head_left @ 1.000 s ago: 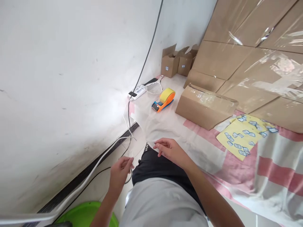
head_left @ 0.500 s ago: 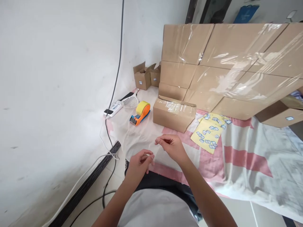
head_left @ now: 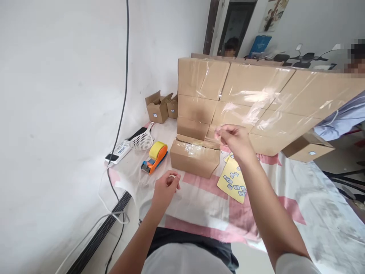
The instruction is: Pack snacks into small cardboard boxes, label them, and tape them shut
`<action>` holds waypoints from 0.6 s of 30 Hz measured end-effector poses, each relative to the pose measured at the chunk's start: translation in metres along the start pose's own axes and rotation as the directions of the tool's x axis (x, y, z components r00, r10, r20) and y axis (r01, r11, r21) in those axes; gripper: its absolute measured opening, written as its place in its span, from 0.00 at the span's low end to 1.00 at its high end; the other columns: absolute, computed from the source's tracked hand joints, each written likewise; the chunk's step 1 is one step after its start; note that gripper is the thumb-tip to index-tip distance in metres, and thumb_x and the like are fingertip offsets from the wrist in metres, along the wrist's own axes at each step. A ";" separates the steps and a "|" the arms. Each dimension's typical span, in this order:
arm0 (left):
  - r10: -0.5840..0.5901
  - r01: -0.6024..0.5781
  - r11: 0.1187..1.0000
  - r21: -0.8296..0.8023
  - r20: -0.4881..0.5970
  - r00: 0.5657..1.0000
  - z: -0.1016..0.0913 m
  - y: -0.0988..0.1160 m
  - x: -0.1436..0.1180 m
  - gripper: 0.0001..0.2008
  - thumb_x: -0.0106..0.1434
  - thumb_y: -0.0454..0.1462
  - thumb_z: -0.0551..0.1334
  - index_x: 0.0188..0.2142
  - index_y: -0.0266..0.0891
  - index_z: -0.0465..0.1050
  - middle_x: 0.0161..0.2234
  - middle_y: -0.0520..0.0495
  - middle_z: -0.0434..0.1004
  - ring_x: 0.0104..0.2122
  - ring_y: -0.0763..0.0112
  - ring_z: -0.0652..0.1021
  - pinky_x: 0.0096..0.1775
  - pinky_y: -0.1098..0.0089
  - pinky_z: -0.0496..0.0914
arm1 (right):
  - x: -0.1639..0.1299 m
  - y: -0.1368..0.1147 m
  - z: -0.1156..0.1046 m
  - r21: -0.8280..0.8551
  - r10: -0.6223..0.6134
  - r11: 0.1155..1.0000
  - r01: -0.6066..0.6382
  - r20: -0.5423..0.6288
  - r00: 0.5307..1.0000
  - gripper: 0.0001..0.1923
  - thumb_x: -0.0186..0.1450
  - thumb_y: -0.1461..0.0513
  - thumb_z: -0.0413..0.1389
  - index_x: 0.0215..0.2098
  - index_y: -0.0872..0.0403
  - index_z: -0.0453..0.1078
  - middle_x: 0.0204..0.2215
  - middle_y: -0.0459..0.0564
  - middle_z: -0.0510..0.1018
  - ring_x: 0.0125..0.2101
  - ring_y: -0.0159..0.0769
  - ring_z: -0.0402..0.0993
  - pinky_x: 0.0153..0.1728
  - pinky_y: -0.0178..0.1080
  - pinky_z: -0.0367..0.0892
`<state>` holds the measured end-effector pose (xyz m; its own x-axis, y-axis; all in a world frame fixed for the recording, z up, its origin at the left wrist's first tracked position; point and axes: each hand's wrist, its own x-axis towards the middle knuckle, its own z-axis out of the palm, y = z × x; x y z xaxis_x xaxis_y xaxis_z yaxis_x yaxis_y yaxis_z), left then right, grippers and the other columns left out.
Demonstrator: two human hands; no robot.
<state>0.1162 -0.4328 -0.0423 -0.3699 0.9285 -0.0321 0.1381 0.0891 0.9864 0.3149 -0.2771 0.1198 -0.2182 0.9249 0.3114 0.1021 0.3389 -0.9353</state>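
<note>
Head view: right hand [head_left: 235, 139] raised, fingers pinched, contents unclear. Left hand [head_left: 165, 188] curled loosely over the cloth [head_left: 285, 186], seemingly empty. Sealed carton [head_left: 195, 158] just beyond the left fingertips; tape dispenser [head_left: 154, 156] beside it, untouched.

Pink-and-white striped cloth [head_left: 288, 207], yellow-and-orange tape dispenser [head_left: 154, 156], brown cardboard boxes [head_left: 245, 95], yellow sticker sheet [head_left: 232, 182].

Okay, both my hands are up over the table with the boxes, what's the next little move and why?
Probably bring the raised right hand down toward the left hand: both are pinched, whatever they hold is too fine to see, and the taped box lies between them.
</note>
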 end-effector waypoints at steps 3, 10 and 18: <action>0.129 -0.137 0.989 -0.053 -0.139 0.982 0.004 0.022 0.021 0.15 0.64 0.49 0.63 0.41 0.40 0.74 0.31 0.48 0.79 0.27 0.72 0.74 0.30 0.72 0.67 | 0.012 0.005 0.019 0.055 0.132 0.988 -0.147 0.209 0.969 0.16 0.56 0.51 0.66 0.22 0.55 0.75 0.22 0.47 0.76 0.17 0.23 0.54 0.18 0.33 0.49; 0.143 -0.131 0.974 -0.183 0.054 0.988 0.015 0.057 0.056 0.23 0.59 0.46 0.69 0.51 0.41 0.70 0.37 0.45 0.82 0.33 0.68 0.79 0.34 0.71 0.69 | 0.025 0.025 0.038 0.076 0.256 0.946 -0.315 0.421 0.870 0.13 0.56 0.53 0.65 0.26 0.55 0.75 0.25 0.47 0.77 0.19 0.23 0.57 0.20 0.32 0.50; 0.018 -0.024 0.999 -0.046 -0.116 0.993 0.038 0.054 0.062 0.16 0.62 0.45 0.65 0.41 0.44 0.60 0.27 0.52 0.80 0.30 0.67 0.80 0.35 0.69 0.68 | 0.054 0.069 0.037 -0.301 0.129 0.954 -0.015 0.361 0.924 0.19 0.61 0.50 0.59 0.19 0.54 0.72 0.17 0.42 0.66 0.19 0.27 0.56 0.22 0.35 0.51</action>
<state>0.1360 -0.3565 0.0031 -0.4712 0.8820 0.0049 0.1045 0.0503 0.9933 0.2738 -0.2098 0.0659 -0.5385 0.8359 0.1066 0.3926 0.3609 -0.8459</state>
